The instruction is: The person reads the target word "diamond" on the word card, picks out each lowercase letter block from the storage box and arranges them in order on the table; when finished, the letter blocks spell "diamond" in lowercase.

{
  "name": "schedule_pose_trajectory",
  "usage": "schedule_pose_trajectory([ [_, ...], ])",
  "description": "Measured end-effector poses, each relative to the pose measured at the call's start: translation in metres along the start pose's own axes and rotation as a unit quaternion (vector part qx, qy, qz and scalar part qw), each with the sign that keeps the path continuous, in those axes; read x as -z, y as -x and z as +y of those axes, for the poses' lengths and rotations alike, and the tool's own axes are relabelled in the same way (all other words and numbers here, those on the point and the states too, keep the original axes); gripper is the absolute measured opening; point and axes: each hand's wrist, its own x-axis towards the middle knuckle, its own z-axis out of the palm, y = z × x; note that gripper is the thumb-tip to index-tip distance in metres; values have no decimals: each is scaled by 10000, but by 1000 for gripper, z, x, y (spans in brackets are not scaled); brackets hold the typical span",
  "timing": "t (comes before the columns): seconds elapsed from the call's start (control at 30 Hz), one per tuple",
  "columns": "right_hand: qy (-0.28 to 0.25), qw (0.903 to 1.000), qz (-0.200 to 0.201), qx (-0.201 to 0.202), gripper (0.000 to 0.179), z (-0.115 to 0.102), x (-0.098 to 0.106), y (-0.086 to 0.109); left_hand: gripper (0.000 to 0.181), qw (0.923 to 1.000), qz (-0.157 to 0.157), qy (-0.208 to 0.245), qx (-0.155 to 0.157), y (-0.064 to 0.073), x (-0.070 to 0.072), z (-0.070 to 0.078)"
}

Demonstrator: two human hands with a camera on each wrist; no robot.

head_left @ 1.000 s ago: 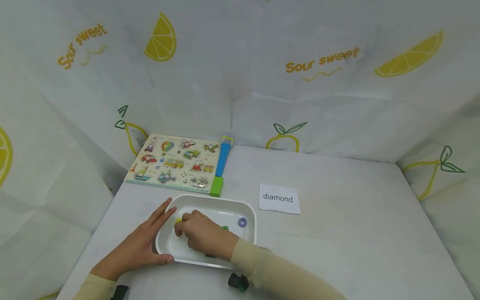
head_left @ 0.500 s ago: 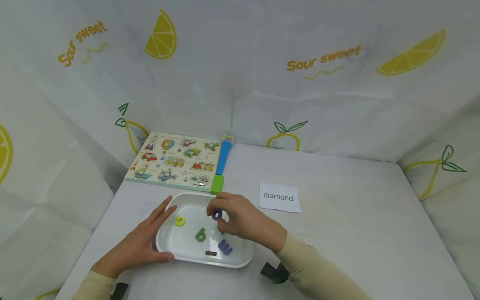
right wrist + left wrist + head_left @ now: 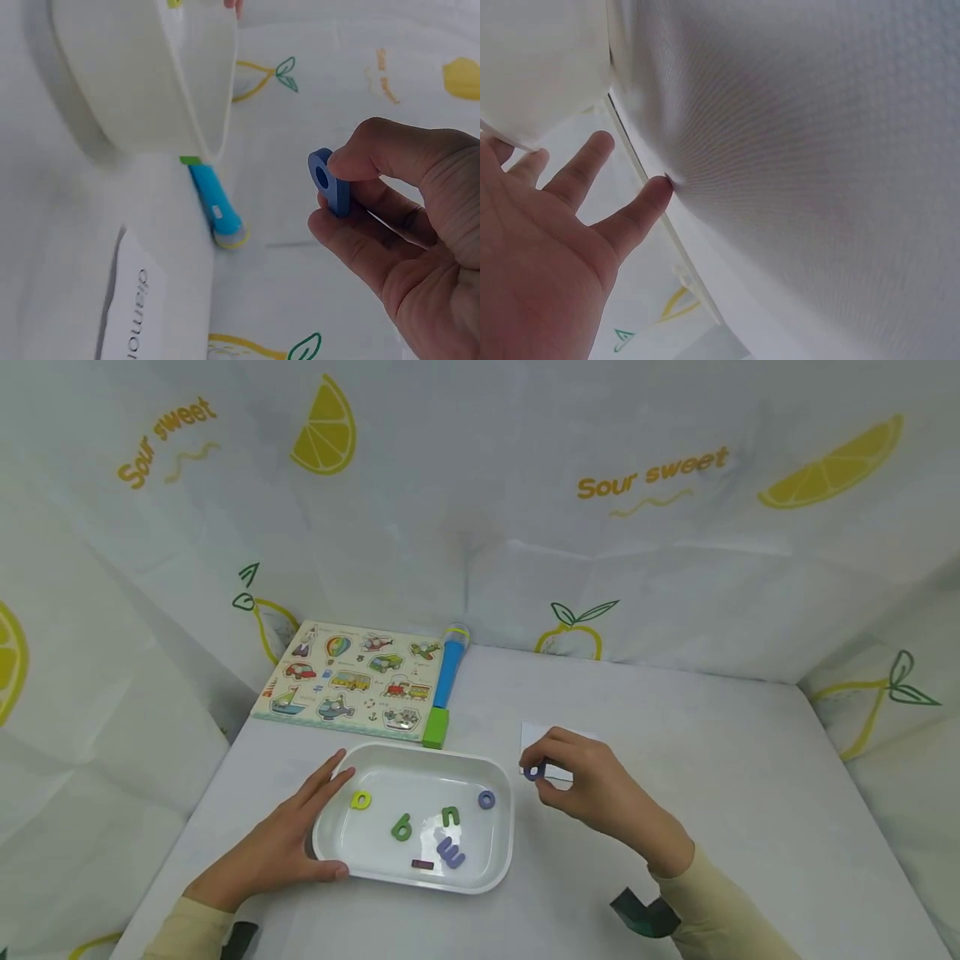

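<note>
My right hand (image 3: 603, 781) pinches a small blue-purple letter with a round hole (image 3: 533, 772) between thumb and fingers, to the right of the white tray (image 3: 375, 856). In the head view, hand and letter overlap the paper card (image 3: 536, 737), covering its word. The right wrist view shows the letter edge-on in the fingertips, above the card. My left hand (image 3: 273, 843) rests at the tray's left end, fingers straight and spread, thumb along the front rim. Inside the tray lie a yellow letter (image 3: 361, 800), green letters (image 3: 401, 827), a purple ring-shaped letter (image 3: 487, 799), a purple m-shaped letter (image 3: 451, 852) and a brown bar (image 3: 422, 864).
Behind the tray on the left lies a picture board of vehicles (image 3: 352, 681). A blue toy microphone (image 3: 448, 672) with a green end (image 3: 436, 727) lies along its right edge. A lemon-printed white sheet (image 3: 465, 485) hangs behind the table.
My right hand has gone from the tray's left part, lifted the blue-purple letter, and carried it right, out over the card. My left hand stays at the tray.
</note>
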Motion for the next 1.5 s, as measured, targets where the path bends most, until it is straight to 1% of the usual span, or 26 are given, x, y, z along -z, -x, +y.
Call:
schedule_pose_trajectory([
  [0.13,21,9994,13,-335,39,13,-5,17,120,10000,-15,16,-9,0,0,2],
  [0.27,53,9977,-106,-672,39,27,-17,34,120,10000,-54,19,43,0,1,3],
  [0.37,57,9973,-203,-701,38,38,-30,44,120,9999,-83,5,82,-1,1,4],
  [0.47,-53,9979,-229,-609,40,48,-43,51,120,9999,-103,10,113,0,1,4],
  [0.57,-158,9982,-266,-519,46,56,-53,53,120,9998,-127,27,160,0,1,4],
  [0.7,-230,9976,-410,-513,55,62,-60,55,120,9996,-164,85,199,0,0,5],
  [0.8,-298,9966,-453,-617,60,63,-60,56,121,9995,-174,91,260,-1,-1,4],
  [0.9,-264,9959,-378,-775,62,61,-58,55,121,9995,-138,83,276,-1,-2,2],
  [1.0,-125,9945,-327,-986,60,59,-55,54,121,9996,-91,81,250,-2,-1,1],
  [1.1,60,9933,-333,-1101,55,60,-55,55,121,9997,-75,62,239,-1,-1,1],
  [1.27,253,9929,-347,-1113,48,62,-61,55,121,9998,-27,11,221,-1,-1,1],
  [1.5,186,9926,-320,-1160,45,63,-66,53,121,9997,-42,61,252,-1,-2,1],
])
